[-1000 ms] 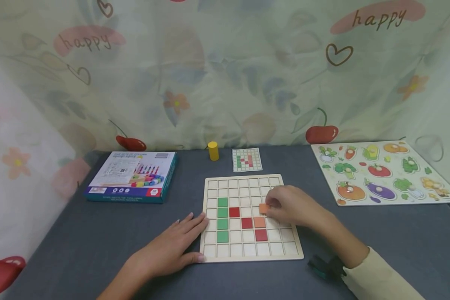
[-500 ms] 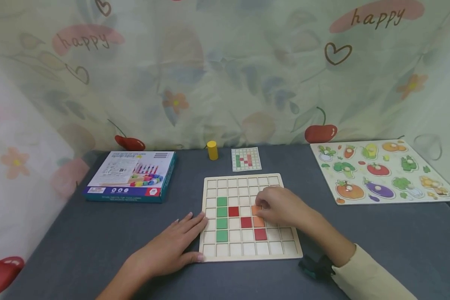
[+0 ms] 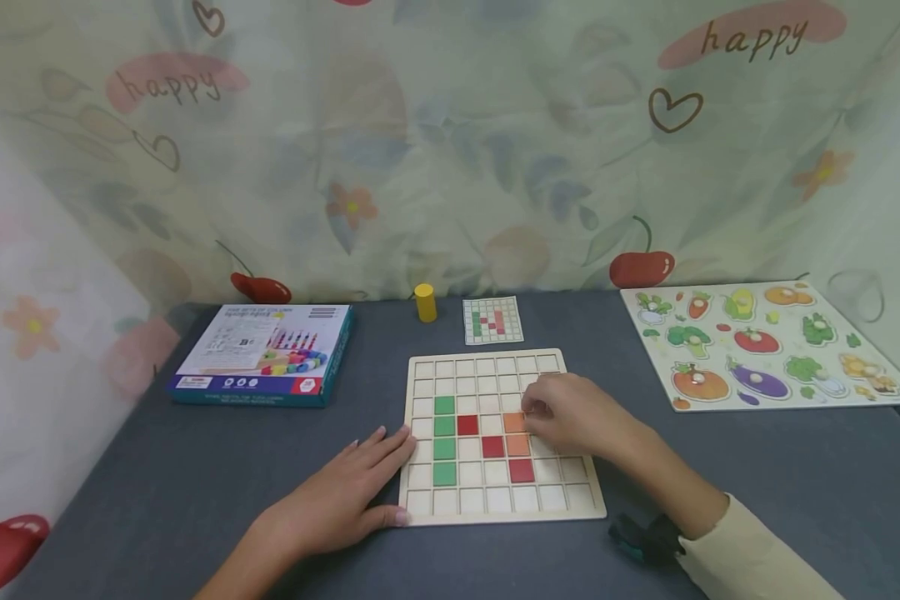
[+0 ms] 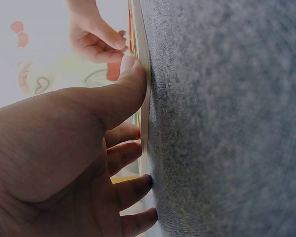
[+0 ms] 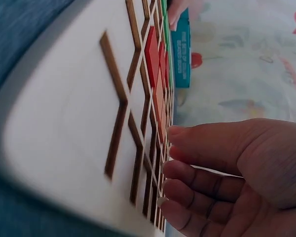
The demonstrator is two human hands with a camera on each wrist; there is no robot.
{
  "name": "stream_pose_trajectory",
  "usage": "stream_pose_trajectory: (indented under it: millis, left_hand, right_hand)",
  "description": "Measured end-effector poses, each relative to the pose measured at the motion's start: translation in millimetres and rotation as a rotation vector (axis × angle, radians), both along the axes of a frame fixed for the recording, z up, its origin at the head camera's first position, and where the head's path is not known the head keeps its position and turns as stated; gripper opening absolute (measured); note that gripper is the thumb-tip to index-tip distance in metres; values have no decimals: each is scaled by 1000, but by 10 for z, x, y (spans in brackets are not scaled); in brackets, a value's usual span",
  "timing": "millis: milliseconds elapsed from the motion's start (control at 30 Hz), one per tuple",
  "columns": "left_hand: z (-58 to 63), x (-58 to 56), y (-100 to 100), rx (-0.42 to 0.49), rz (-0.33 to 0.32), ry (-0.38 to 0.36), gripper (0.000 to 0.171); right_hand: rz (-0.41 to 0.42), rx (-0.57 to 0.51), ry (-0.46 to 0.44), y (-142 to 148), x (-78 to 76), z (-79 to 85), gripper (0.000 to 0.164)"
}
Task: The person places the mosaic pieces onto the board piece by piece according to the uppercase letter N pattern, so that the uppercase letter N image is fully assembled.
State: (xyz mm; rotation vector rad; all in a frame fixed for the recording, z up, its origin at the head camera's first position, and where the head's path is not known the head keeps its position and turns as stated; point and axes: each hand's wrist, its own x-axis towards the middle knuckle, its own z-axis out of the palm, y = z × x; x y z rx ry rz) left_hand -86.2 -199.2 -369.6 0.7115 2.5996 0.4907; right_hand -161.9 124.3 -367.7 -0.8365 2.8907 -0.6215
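Observation:
A pale wooden grid board lies flat on the dark table. My left hand rests at its left side, thumb and fingertips touching the edge; in the left wrist view the thumb presses the board's rim. Over the right part of the board is my right hand, fingertips just right of the upper orange tile. Its loosely bent fingers show nothing between them in the right wrist view. A second orange tile sits below. Green tiles form a column, and three red tiles run diagonally.
Behind the board lies a small pattern card, with a yellow cylinder standing to its left. A boxed toy set is at the left. At the right lies a vegetable puzzle board. Patterned cloth hangs behind.
My right hand carried the upper orange tile leftward to the cell above the other orange tile, let it go, and drew slightly right. My left hand has stayed put.

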Motion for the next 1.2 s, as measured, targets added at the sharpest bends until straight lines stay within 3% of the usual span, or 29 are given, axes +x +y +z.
stream_pose_trajectory:
  millis: [200, 433, 667, 1200]
  left_hand:
    - [0, 5, 8, -3, 6, -9, 88]
    - [1, 6, 10, -4, 9, -9, 87]
    - [7, -3, 3, -6, 2, -4, 87]
    - [-12, -6, 2, -1, 0, -2, 88]
  right_hand:
    - [-32, -28, 22, 213, -15, 3, 6]
    - [-108, 50, 109, 542, -56, 0, 8]
    - [-129, 105, 46, 826, -54, -30, 11]
    - [-130, 90, 62, 956, -38, -23, 14]
